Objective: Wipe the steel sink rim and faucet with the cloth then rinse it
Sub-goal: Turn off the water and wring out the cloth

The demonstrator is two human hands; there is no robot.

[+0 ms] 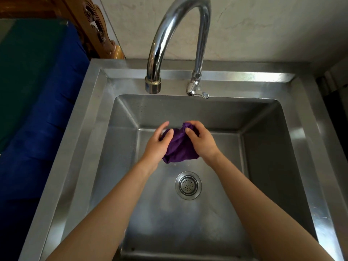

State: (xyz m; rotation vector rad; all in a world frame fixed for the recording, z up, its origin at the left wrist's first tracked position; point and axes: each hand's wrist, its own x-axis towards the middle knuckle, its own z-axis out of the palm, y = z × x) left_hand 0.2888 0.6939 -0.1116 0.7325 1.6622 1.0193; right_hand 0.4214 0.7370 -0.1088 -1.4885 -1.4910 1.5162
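Observation:
A bunched purple cloth (179,146) hangs over the middle of the steel sink basin, held between both hands. My left hand (158,144) grips its left side, fingers curled around the fabric. My right hand (201,140) pinches and clasps its upper right part. A few drops fall from the cloth's lower edge. The curved chrome faucet (169,34) arches above, its spout (153,84) ending just behind the hands with no water running. Its small lever handle (197,92) sits at the base. The steel sink rim (90,117) frames the basin.
A round strainer drain (188,185) lies in the basin floor below the cloth. Blue and green fabric (37,91) covers the area left of the sink. Carved wooden furniture (98,31) stands at the back left, and a pale wall runs behind the faucet.

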